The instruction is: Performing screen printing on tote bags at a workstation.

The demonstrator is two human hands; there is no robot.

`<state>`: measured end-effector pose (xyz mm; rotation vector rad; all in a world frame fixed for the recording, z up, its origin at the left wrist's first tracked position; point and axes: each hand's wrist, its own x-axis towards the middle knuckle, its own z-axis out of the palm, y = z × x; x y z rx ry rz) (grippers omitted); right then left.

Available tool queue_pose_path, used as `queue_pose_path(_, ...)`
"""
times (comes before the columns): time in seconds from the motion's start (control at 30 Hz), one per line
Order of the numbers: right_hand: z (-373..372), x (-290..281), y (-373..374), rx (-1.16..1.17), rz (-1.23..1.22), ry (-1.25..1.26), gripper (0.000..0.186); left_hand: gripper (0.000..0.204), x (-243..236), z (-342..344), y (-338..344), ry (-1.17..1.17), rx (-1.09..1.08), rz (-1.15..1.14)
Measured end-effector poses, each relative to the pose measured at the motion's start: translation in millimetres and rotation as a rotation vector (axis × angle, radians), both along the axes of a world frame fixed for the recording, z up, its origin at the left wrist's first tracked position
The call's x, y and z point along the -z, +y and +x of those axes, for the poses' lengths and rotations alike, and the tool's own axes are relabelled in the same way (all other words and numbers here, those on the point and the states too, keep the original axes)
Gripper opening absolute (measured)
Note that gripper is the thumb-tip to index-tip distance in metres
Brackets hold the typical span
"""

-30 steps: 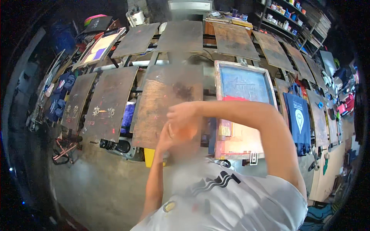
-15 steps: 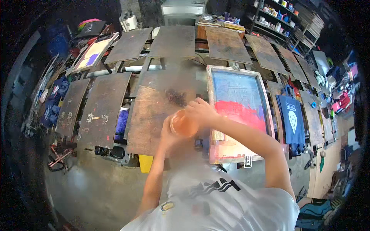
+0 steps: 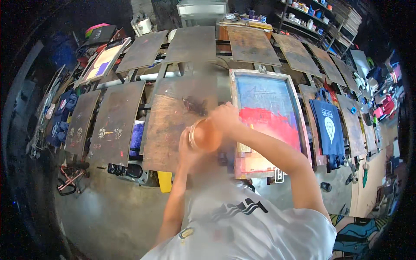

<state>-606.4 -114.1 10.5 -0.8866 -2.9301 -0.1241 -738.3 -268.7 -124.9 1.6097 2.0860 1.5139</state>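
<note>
My left hand (image 3: 186, 149) is wrapped round a round orange container (image 3: 207, 134) with a paler rim, held over the stained middle board (image 3: 162, 112). My right hand (image 3: 226, 116) is closed at the far right side of the container, with bent fingers; what it grips there is blurred and hard to make out. Just to the right lies a wooden-framed printing screen (image 3: 264, 91), its mesh blue at the top, red and pale pink lower down.
Two rows of flat boards (image 3: 112, 121) on a metal frame surround me. A blue tote bag (image 3: 325, 125) hangs over a board at the right. A framed screen (image 3: 104, 58) lies at back left. Shelves of containers (image 3: 303, 19) stand at back right; a yellow object (image 3: 164, 181) is below the boards.
My right arm has dropped and my right hand has shifted right, showing more of the container's round opening and the screen's red ink. The view has shifted slightly as well.
</note>
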Motion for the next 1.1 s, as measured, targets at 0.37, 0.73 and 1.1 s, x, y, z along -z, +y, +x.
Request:
queue_pose_path(0.37,-1.0,-17.1,-8.4,-0.085,0.093,0.089,0.014,0.106,-12.3,-2.8,-22.0,-0.027,-0.063,0.020)
queue_pose_path(0.73,16.9,-37.3,-16.9,0.011,0.117,0.114,0.023,0.105,-6.8,-7.3,-21.7,0.086,-0.116,0.143)
queue_pose_path(1.1,53.9,-41.0,-53.5,-0.372,0.184,0.359,0.003,0.096,6.2,-0.4,-15.2,-0.373,-0.146,0.135)
